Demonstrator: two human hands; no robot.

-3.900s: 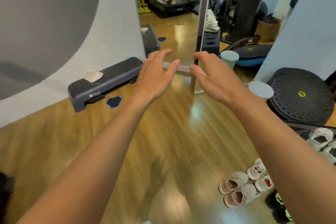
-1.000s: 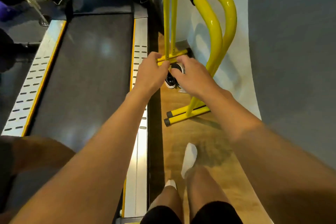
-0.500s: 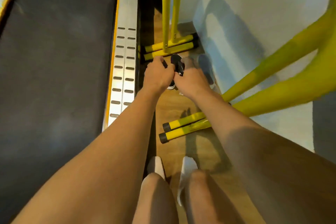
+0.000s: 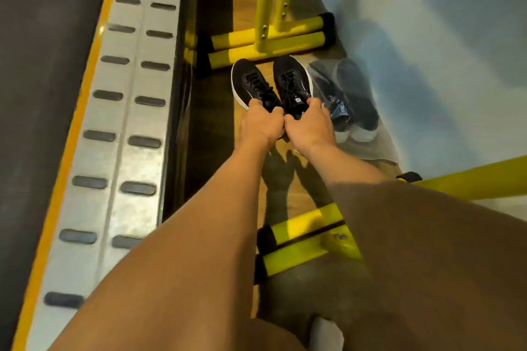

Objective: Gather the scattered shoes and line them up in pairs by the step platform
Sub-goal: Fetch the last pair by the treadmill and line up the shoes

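Two black lace-up sneakers with white soles lie side by side on the wood floor, toes pointing away from me. My left hand grips the heel end of the left black sneaker. My right hand grips the heel end of the right black sneaker. Both heels are hidden under my fingers. The step platform is not in view.
A treadmill with a slotted metal side rail runs along the left. Yellow frame bars cross the floor just beyond the sneakers, and more yellow bars lie nearer me. The glossy white wall on the right reflects the shoes.
My hands have closed on the two black sneakers, one each. The view has dropped lower and closer to the floor between the treadmill and the wall.
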